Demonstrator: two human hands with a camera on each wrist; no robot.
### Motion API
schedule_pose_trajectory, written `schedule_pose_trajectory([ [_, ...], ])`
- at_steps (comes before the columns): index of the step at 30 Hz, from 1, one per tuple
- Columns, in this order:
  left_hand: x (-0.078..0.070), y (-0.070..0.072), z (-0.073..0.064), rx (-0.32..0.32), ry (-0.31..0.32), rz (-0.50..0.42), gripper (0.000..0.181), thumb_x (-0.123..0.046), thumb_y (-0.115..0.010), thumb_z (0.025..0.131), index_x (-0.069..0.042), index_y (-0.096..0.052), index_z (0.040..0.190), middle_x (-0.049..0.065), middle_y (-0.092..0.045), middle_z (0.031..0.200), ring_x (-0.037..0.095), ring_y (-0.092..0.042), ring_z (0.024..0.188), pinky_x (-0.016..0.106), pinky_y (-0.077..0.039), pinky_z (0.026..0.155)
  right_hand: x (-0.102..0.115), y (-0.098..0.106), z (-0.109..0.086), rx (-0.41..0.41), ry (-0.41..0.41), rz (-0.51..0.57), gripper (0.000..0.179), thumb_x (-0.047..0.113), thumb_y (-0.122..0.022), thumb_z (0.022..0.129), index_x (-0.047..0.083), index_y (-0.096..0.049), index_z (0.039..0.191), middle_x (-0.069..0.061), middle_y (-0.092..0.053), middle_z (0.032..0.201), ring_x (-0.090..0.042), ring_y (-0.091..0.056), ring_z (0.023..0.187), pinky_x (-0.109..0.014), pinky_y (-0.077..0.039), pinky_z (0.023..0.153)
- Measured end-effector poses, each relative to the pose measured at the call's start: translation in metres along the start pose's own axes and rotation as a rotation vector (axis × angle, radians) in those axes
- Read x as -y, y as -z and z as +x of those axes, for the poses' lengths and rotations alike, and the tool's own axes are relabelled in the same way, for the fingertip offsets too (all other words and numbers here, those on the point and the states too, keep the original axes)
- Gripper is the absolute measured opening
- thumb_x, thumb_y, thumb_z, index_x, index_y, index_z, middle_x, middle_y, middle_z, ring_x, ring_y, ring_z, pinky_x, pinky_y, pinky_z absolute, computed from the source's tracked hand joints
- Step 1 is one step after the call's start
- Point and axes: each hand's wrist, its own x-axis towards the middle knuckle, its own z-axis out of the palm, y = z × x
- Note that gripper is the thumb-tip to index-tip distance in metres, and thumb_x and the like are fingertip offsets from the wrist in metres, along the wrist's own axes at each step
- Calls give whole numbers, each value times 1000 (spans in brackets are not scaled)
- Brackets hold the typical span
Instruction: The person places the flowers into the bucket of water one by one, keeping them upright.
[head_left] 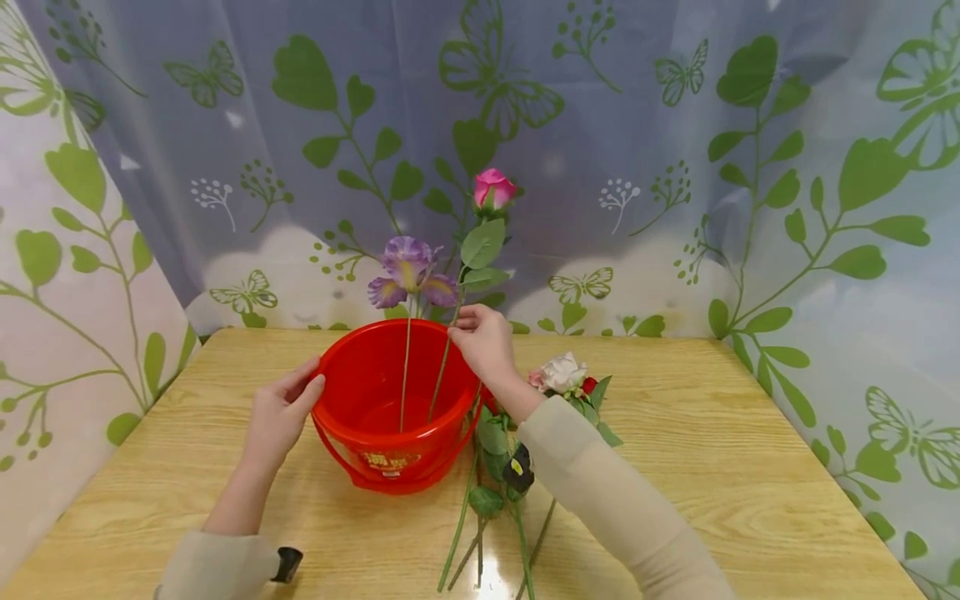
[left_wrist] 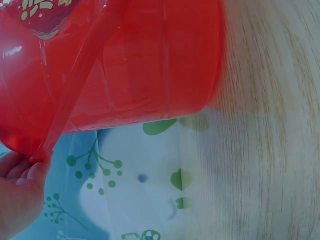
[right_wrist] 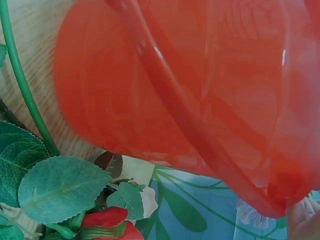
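Observation:
A red plastic bucket (head_left: 358, 385) stands upright on the table, its handle hanging down in front. At the bucket's left rim my left hand (head_left: 276, 410) grips the edge with thumb and fingers; the left wrist view shows the fingertips (left_wrist: 39, 170) at the handle's joint. My right hand (head_left: 487, 343), over the far right rim, pinches the green stem of a pink artificial rose (head_left: 494, 190). That stem's lower end is inside the bucket. A purple iris (head_left: 407, 265) leans in the bucket, left of the rose, its bloom above the back rim.
Right of the bucket lie several more artificial flowers, among them a white rose (head_left: 562, 372), a red bloom (right_wrist: 106, 220) and a dark flower (head_left: 518, 468). Their stems point toward the front of the wooden table (head_left: 697, 467). A patterned curtain (head_left: 585, 167) hangs behind.

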Motion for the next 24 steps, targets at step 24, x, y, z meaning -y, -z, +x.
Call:
schedule_pose_trajectory([
  [24,1,0,1,-4,-6,-5,38,-10,-55,88,9,-50,120,22,-52,116,-12,-48,89,10,-43,73,-1,0,2,46,-9,-23,27,5,-63,81,0,-62,107,-13,-64,97,-23,-60,87,-28,-51,71],
])
